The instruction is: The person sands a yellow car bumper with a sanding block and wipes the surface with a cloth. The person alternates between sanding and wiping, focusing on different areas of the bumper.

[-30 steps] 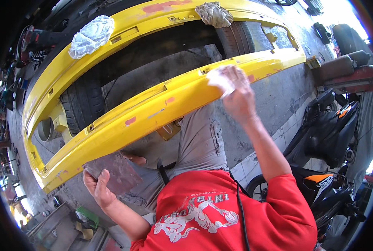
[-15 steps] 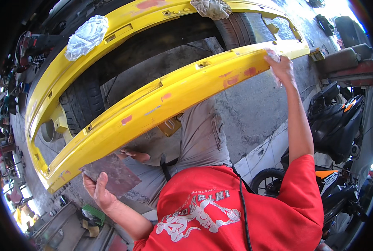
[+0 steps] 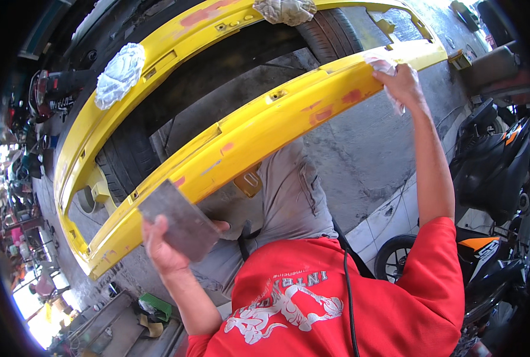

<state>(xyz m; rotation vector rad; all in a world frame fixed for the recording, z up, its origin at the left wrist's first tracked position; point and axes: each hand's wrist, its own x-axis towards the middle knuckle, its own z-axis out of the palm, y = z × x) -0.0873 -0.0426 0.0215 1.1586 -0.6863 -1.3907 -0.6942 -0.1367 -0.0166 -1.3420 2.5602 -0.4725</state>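
Observation:
My left hand (image 3: 165,247) grips a dark grey flat plate (image 3: 190,223), raised in front of the lower rail of a yellow car bumper (image 3: 259,131) that bears reddish patches and lies propped on tires (image 3: 327,38). My right hand (image 3: 407,86) is closed on a crumpled white cloth (image 3: 376,61) at the right part of that rail, its fingertips partly hidden by the cloth. Two more wadded cloths, one white (image 3: 119,76) and one greyish (image 3: 284,11), sit on the upper rail. My legs (image 3: 285,199) are under the bumper's near side.
Black motorcycles (image 3: 488,166) stand close on the right, beside white floor tiles (image 3: 372,232) and a grey floor (image 3: 366,154). Cluttered parts (image 3: 51,101) line the left side. A low workbench (image 3: 116,330) with a green container (image 3: 156,306) is at the lower left.
My right hand and cloth have moved rightward and up along the rail. My left hand has lifted the plate up and to the right, turning it.

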